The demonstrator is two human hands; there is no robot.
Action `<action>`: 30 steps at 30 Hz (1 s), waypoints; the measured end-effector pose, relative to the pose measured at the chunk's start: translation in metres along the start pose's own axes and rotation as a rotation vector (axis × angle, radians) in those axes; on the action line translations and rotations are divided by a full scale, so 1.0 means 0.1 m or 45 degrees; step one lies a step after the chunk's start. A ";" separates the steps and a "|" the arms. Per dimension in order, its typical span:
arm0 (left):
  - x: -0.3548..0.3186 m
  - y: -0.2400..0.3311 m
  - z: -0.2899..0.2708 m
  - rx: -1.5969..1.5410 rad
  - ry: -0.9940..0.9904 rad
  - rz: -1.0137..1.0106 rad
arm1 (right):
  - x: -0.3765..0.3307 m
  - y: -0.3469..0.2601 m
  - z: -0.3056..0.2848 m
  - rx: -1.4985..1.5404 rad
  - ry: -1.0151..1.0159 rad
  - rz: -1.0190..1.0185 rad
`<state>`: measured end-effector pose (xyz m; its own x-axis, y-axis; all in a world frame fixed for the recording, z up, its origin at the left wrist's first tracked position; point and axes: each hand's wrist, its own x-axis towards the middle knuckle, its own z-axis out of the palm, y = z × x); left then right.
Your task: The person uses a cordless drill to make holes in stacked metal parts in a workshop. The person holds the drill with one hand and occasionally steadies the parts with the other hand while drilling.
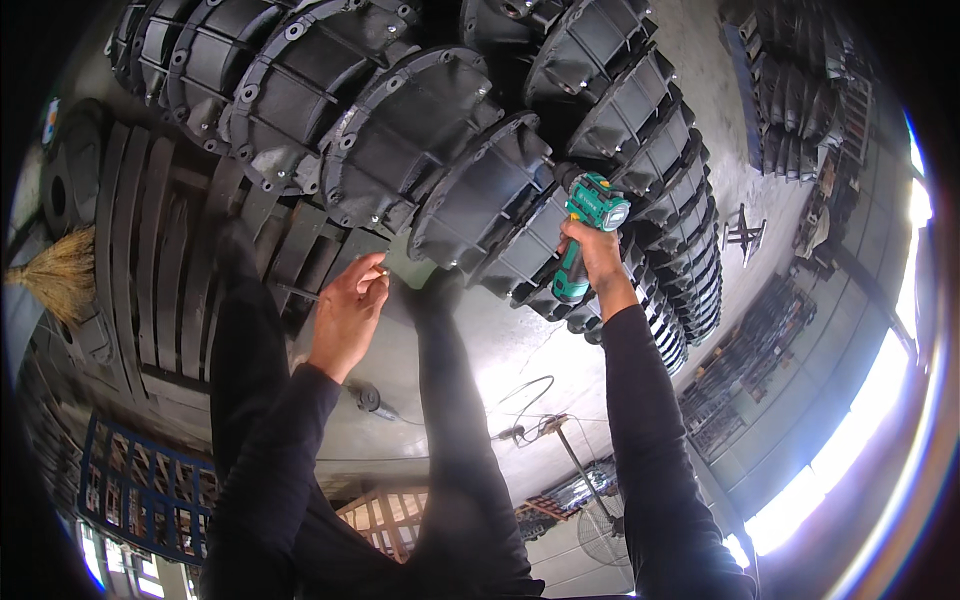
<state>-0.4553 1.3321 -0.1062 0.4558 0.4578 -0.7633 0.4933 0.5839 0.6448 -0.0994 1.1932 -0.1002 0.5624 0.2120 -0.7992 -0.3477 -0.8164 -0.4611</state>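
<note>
A green and black cordless drill (597, 207) is in my right hand (597, 250), whose fingers wrap round the grip. Its nose points up and to the left, close to the edge of a black ribbed metal housing (478, 195). My left hand (350, 310) is lower and to the left, with thumb and fingers pinched together. Something small and pale shows at the fingertips, too small to name. A thin dark rod (297, 291) shows beside that hand; I cannot tell whether the hand holds it.
Rows of similar black housings (410, 120) stand close together ahead and to the right. Dark slatted pieces (160, 250) lie at the left, near a straw broom (60, 275). A blue lattice crate (140, 490) and a stand fan (600, 530) are toward the lower edge.
</note>
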 end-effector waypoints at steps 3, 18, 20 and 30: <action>-0.01 0.01 0.01 0.039 0.026 0.025 | -0.02 0.00 0.02 0.008 -0.014 -0.031; 0.01 -0.09 0.12 0.040 0.038 0.002 | 0.03 0.05 0.06 0.050 0.047 -0.044; 0.02 -0.13 0.16 0.046 0.035 0.030 | 0.03 0.06 0.07 0.082 0.037 -0.072; 0.08 -0.27 0.21 0.071 0.067 0.095 | -0.11 -0.01 -0.04 -0.318 0.110 -0.186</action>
<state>-0.4494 1.3060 -0.1288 0.4541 0.5342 -0.7131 0.5004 0.5092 0.7002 -0.1021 1.1892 -0.0896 0.6584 0.2992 -0.6906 -0.0689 -0.8898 -0.4512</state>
